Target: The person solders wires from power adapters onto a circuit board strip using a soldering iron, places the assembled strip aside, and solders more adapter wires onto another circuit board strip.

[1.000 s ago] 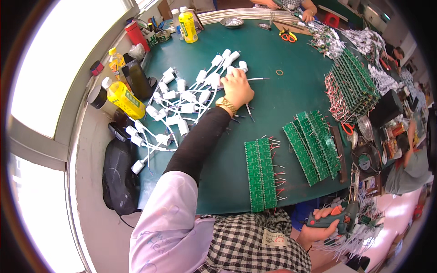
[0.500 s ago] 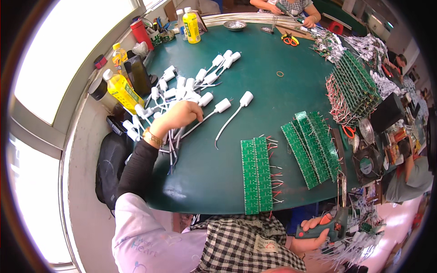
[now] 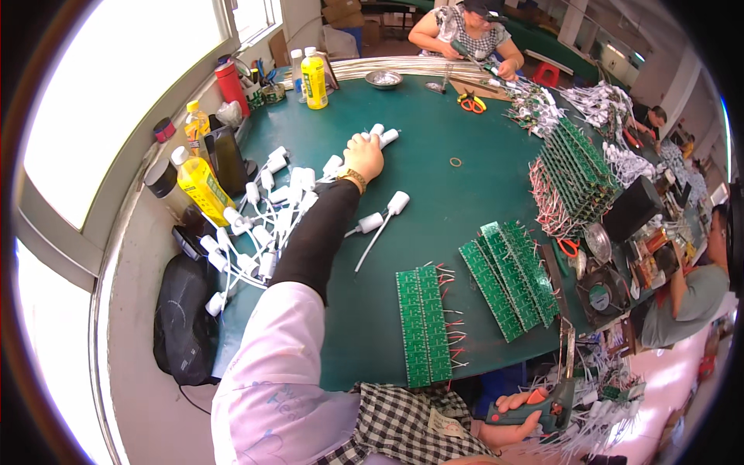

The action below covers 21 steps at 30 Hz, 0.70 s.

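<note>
White cylindrical plastic parts with thin leads [image 3: 389, 137] lie on the green table [image 3: 434, 240], beneath and just beyond the person's left hand [image 3: 364, 157]. Its fingertips are hidden among them, so whether they are clamped on a part cannot be told. Nearer the body, the black sleeve [image 3: 316, 244] covers some of the tangled pile of similar white parts [image 3: 298, 182], and their overlapping leads are hard to trace. Two loose white parts [image 3: 397, 203] lie right of the forearm.

Farther right are two green circuit-board strips [image 3: 422, 325] side by side, a fanned group of green boards [image 3: 511, 279] and a tall rack-like stack of boards [image 3: 581, 167]. Yellow-labelled bottles [image 3: 203, 186] stand along the window side, beyond a black fabric bag [image 3: 184, 318]. A co-worker [image 3: 469, 35] sits across the table.

The left arm reaches forward, palm down. Well apart from it, low by the table edge, the right hand [image 3: 508, 434] is wrapped around a dark green handheld tool with an orange trigger [image 3: 561, 403], its metal front pointing up.
</note>
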Each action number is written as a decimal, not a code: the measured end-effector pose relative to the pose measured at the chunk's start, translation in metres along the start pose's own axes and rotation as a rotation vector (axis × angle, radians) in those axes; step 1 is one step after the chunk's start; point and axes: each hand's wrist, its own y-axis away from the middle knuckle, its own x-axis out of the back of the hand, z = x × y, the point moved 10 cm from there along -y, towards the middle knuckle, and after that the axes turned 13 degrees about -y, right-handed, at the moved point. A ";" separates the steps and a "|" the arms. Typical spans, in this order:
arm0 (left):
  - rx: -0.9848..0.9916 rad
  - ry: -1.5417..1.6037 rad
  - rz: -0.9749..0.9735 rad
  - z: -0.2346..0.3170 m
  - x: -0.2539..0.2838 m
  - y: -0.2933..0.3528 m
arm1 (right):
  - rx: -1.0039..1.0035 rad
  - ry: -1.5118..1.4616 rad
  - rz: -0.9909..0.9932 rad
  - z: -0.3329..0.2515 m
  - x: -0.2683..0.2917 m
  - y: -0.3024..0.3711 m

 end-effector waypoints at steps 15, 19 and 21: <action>-1.191 0.358 -0.521 0.004 0.104 0.180 | -0.091 -0.101 -0.296 0.006 -0.022 -0.010; -0.874 0.621 -0.581 -0.004 0.073 0.161 | -0.152 -0.152 -0.209 0.015 -0.010 -0.016; -0.626 0.951 -0.466 -0.009 0.077 0.147 | -0.171 -0.169 -0.222 0.017 -0.012 -0.015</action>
